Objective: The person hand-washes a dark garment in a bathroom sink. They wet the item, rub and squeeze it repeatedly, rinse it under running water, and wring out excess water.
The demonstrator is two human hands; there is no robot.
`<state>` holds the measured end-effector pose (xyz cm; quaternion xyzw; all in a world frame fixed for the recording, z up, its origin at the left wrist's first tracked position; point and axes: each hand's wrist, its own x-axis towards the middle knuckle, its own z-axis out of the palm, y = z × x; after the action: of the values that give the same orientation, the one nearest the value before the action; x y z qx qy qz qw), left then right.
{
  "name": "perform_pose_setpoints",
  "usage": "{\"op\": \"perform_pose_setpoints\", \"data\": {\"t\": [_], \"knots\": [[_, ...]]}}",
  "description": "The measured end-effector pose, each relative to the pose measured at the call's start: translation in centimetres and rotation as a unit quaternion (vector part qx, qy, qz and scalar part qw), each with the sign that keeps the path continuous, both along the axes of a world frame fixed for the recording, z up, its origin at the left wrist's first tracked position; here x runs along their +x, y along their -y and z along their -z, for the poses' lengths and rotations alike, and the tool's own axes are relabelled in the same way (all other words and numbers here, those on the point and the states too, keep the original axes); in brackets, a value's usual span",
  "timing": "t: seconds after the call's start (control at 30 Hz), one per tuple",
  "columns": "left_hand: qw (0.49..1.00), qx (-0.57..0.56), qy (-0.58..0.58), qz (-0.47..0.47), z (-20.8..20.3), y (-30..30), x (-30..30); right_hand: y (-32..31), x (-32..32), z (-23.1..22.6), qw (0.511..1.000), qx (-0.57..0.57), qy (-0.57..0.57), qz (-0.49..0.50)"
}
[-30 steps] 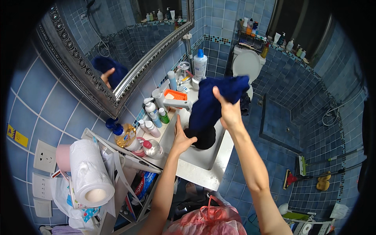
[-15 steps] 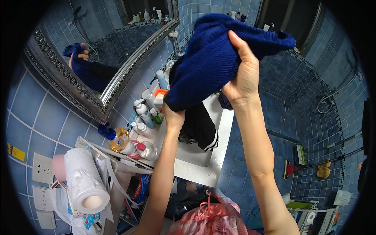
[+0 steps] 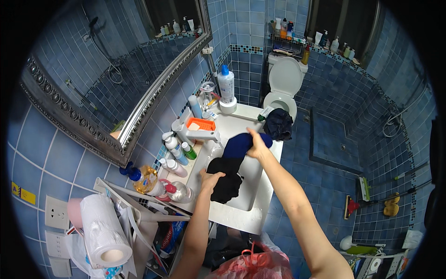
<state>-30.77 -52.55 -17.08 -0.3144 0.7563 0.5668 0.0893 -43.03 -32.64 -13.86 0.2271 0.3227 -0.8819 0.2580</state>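
Over the white sink (image 3: 246, 197), a dark blue ribbed cloth (image 3: 235, 145) meets a black cloth (image 3: 225, 187). Whether they form one garment or two, I cannot tell. The blue end is gripped by my right hand (image 3: 258, 145), near the far right of the basin. Lower and to the left, my left hand (image 3: 211, 180) is closed on the edge of the black part, its thumb lying over the fabric. The white faucet (image 3: 203, 135) juts out just left of the blue cloth.
A dark bundled cloth (image 3: 278, 124) lies on the far right sink corner. Several bottles (image 3: 174, 148) and an orange soap basket (image 3: 201, 124) line the left ledge. A tall white bottle (image 3: 226, 86) stands behind. The toilet (image 3: 285, 76) is beyond; a paper roll (image 3: 103, 228) sits near left.
Both hands have come down with the blue cloth, from raised high in front to inside the sink. The faucet, dark bundle and toilet behind it now show.
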Motion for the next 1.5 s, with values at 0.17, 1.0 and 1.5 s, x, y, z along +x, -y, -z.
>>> {"op": "perform_pose_setpoints", "data": {"t": [0.17, 1.0, 1.5], "knots": [[0.998, -0.020, -0.062, 0.023, 2.7, -0.4, -1.3, 1.1, 2.7, 3.9, 0.880, 0.416, -0.074, -0.217], [0.975, 0.067, -0.212, -0.003, -3.6, -1.8, -2.2, 0.1, 18.2, 7.2, 0.602, 0.661, -0.443, 0.067], [0.823, -0.454, -0.008, 0.342, 6.7, -2.5, 1.8, 9.3, -1.9, 4.3, 0.979, -0.075, 0.048, 0.182]]}}
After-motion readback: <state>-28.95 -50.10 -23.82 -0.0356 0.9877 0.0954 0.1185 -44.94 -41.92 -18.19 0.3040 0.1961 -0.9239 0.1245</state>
